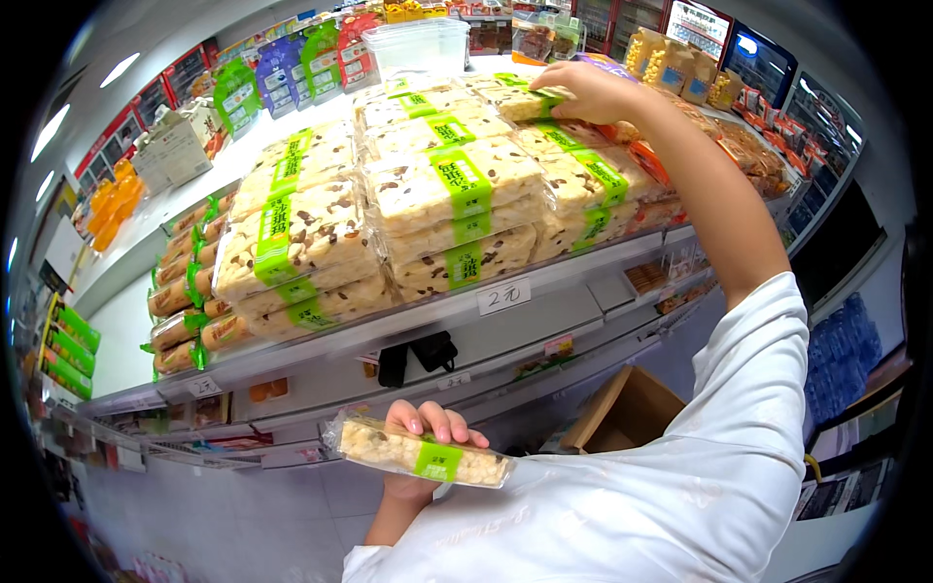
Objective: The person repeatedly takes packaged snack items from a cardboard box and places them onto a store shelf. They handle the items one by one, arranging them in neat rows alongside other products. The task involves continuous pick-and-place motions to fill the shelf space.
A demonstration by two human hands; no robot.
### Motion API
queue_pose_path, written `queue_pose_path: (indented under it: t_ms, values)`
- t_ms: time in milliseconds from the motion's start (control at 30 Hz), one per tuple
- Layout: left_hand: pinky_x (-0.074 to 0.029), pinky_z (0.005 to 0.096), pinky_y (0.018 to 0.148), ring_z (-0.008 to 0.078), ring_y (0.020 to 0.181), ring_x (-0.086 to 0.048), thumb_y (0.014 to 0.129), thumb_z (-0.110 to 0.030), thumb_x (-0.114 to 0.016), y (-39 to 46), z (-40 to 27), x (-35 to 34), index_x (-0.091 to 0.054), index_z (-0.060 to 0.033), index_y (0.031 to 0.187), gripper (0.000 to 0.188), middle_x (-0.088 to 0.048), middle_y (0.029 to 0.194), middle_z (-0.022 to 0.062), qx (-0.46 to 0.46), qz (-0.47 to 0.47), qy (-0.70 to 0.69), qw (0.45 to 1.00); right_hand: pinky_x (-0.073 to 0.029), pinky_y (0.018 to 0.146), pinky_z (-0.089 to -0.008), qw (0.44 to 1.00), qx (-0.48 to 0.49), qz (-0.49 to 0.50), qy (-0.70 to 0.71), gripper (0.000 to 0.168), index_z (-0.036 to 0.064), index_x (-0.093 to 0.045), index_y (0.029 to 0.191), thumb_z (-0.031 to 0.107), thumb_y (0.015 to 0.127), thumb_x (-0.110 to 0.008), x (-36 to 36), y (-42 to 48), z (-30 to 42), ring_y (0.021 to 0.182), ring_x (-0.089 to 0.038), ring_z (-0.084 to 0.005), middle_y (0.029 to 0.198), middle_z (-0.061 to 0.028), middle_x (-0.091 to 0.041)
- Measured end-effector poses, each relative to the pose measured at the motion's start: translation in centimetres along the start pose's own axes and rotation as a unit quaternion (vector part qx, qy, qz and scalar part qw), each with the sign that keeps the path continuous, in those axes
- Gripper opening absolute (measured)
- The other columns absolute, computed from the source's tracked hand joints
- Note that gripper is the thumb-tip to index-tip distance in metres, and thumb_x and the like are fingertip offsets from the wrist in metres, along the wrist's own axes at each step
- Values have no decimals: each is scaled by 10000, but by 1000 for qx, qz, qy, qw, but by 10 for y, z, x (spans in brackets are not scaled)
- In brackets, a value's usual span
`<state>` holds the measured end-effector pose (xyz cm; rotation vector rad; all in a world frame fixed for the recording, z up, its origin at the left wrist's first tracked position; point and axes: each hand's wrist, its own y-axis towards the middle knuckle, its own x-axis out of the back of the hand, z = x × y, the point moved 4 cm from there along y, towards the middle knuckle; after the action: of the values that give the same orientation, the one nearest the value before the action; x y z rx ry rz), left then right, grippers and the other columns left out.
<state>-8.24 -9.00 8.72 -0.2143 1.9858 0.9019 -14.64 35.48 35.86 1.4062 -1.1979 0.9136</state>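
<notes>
In front of my chest my left hand (436,423) holds a clear-wrapped sachima cake (386,446) with a green label band, its narrow side facing up. My right hand (583,91) reaches to the back right of the display, its fingers and thumb around the end of another wrapped sachima (510,100). That pack lies on top of the right-hand stack (583,164). A middle stack (452,182) and a left stack (291,218) of the same raisin-studded cakes sit beside it along the shelf's front.
Wrapped rolls (175,306) are piled left of the cakes. A clear plastic tub (419,44) and coloured pouches (280,73) stand behind. Below the shelf edge with its handwritten price card (504,295) are lower shelves and an open cardboard box (627,412).
</notes>
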Motion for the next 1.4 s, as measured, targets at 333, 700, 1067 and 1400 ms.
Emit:
queue_pose_path:
  t_ms: [333,700,1067,1400]
  values:
    - [-400,587,1228,289,1215,-580,1019,-249,-718,25,24,16,-611,-124,930,187,-579,1145,103,-27,-24,63,997,-577,787,-424,921,225,-89,306,290,75,-715,1104,197,861,-815,36,-163,240,916,-692,-323,998,-94,-704]
    - [-345,451,1255,285,1497,-425,1063,-271,-648,29,41,28,-323,-213,1609,638,-491,1550,144,24,-106,244,964,-457,1108,-516,857,130,-65,494,823,63,-522,1549,163,818,-888,-82,-233,311,1294,-551,-446,1470,-271,-473]
    - [-354,511,1227,329,1376,-539,1022,-259,-706,13,12,-10,-393,-42,1543,645,-596,1397,192,-3,52,249,967,-506,1067,-438,927,64,-344,132,846,99,-566,1503,-40,682,-717,55,-158,139,1276,-608,-348,1382,-131,-623]
    - [-487,488,1104,337,1247,-621,1006,-169,-688,-16,-12,-7,-631,36,1272,341,-647,1260,196,5,12,308,951,-479,1132,-420,990,27,-102,96,763,117,-601,1470,14,715,-628,16,-68,36,1321,-596,-334,1435,-159,-637]
